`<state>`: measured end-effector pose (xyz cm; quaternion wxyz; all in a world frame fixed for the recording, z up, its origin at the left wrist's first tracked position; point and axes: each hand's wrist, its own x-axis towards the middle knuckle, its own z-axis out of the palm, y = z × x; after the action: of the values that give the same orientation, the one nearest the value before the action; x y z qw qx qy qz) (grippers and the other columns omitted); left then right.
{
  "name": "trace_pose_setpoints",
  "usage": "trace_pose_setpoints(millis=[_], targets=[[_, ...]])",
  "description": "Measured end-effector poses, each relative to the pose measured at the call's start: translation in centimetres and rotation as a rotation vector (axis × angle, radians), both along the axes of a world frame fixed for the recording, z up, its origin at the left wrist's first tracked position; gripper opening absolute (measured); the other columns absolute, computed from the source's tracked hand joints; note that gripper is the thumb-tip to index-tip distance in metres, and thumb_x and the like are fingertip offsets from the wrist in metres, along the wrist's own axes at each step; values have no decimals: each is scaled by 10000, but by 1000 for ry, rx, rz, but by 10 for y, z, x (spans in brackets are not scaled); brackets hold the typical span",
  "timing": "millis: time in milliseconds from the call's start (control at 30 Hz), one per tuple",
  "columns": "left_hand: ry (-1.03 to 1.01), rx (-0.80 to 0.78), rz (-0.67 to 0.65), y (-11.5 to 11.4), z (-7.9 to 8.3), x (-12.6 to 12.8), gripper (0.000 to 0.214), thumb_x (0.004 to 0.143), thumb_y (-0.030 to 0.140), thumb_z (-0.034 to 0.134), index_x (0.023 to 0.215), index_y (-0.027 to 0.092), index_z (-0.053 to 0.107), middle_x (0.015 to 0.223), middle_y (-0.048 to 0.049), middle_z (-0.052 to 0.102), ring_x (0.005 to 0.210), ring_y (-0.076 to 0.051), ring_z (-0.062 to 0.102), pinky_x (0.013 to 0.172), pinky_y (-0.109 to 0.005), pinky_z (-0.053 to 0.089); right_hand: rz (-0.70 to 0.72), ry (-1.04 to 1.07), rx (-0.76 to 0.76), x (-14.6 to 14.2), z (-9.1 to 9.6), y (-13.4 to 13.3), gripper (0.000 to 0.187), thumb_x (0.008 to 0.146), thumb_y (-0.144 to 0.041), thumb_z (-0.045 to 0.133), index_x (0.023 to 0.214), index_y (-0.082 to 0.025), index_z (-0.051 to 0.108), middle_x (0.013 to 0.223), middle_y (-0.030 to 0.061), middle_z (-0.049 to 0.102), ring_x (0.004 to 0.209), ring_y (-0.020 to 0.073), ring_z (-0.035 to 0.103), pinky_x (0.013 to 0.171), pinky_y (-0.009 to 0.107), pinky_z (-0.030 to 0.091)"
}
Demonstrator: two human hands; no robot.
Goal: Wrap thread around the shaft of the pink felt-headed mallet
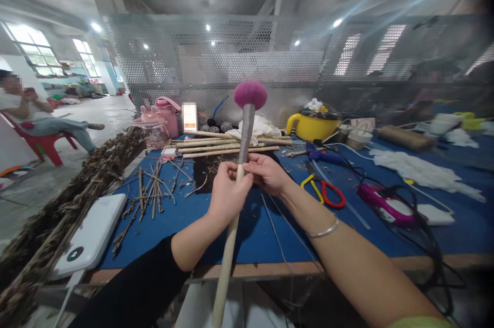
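A pale wooden stick stands tilted in front of me, topped by a pink, rounded, fuzzy-looking head. Just below that head, a grey thread wrapping covers the stick's upper part. My left hand is closed around the stick just under the wrapping. At the wrapping's lower edge, my right hand is closed in a pinch, its fingertips touching the stick. Thin grey strands hang from beneath my right hand past the table edge. The exact pinch point is partly hidden by the fingers.
Scissors, a blue glue gun and a yellow pot lie right on the blue table. Left are dry twigs, a white power bank and a dried plant bundle. A seated person is beyond.
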<state>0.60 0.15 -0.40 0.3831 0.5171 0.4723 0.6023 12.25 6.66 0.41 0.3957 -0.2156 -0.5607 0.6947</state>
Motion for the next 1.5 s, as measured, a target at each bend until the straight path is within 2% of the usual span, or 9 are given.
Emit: trace_pose_setpoints(millis=[100,233,500,667,767,900,1000,1200,1500], targets=[[53,-23,42,4,0,-2,265,637,304,662,757,168,469,524,42,530,400,-66,479,387,-159,355,-42,-22,10,-1,-2,2,274,650,-254,705,846,-108,582,632,10,593,450,62,479,398,158,331],[-95,-120,-89,5,6,-1,280,672,348,638,771,165,451,521,36,554,353,-79,489,334,-167,359,3,19,-8,0,0,1,263,676,-271,688,860,-124,571,614,-2,574,439,68,472,386,166,345],[-232,-62,-220,0,9,1,305,705,419,597,795,158,469,673,-13,634,397,-82,536,351,-177,402,121,89,-52,5,3,-2,264,700,-246,670,922,-124,593,562,-45,504,399,29,389,357,136,306],[-196,-127,-394,4,7,-4,320,755,449,522,880,154,517,696,-27,621,431,-89,546,408,-199,431,51,44,34,7,6,-1,212,681,-252,679,799,-115,567,528,-27,536,373,51,432,342,153,281],[-80,-116,-228,5,6,-4,334,763,452,512,940,169,506,667,8,577,394,-64,491,377,-180,388,-31,18,22,6,7,1,223,649,-242,698,765,-109,560,557,-8,568,418,77,496,390,176,351],[61,57,-31,4,5,-4,339,676,311,653,937,175,484,627,31,568,503,-70,517,474,-161,402,-64,-14,7,4,5,4,268,628,-250,712,806,-105,573,625,7,598,492,88,534,451,186,395],[56,49,-60,3,7,-5,299,672,285,650,913,170,514,610,28,576,475,-71,503,452,-167,392,-11,-52,56,8,4,6,294,659,-275,698,864,-103,576,602,-3,569,457,65,482,400,159,324],[-58,-1,-98,-3,12,0,299,698,314,621,937,166,517,585,36,575,389,-61,486,370,-160,361,54,-39,111,15,7,7,300,721,-313,650,937,-119,577,446,-95,330,339,13,173,329,161,97],[-94,-51,-314,0,8,-2,368,760,436,526,1007,172,455,763,-35,649,422,-98,557,379,-193,396,90,42,25,12,6,4,264,692,-294,673,860,-140,540,504,-59,473,368,36,366,379,158,290]])
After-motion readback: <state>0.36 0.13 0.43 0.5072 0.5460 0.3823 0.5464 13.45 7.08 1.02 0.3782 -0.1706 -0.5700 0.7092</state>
